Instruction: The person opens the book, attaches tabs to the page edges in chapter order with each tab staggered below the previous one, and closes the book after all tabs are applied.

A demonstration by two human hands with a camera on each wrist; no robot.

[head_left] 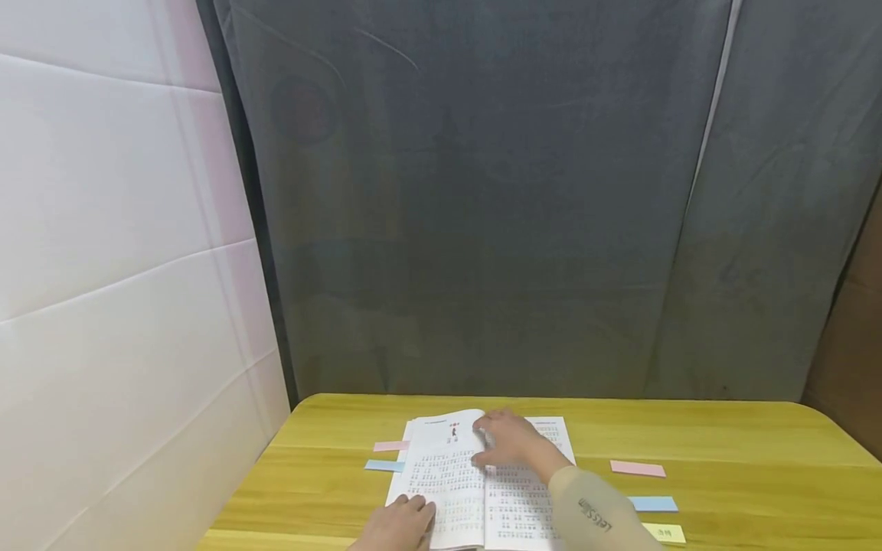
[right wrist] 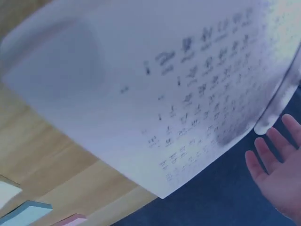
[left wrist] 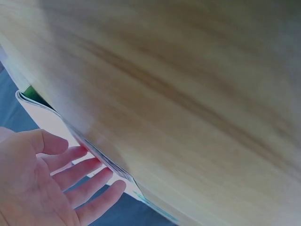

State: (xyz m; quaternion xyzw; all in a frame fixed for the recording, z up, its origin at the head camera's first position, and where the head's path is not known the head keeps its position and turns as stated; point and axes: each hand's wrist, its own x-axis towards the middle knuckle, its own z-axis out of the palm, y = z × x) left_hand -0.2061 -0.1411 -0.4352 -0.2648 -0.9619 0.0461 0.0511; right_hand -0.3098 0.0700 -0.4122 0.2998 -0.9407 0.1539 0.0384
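On a yellow wooden table [head_left: 723, 436], an open book [head_left: 448, 482]; left hand [head_left: 400, 524] and right hand [head_left: 506, 440] rest flat on it, fingers spread

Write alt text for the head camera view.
Two hands rest on an open book on a yellow wooden table: the right hand flat across its pages, the left hand at its lower left corner. Pink, blue and yellow sticky notes lie on both sides, before a grey curtain.
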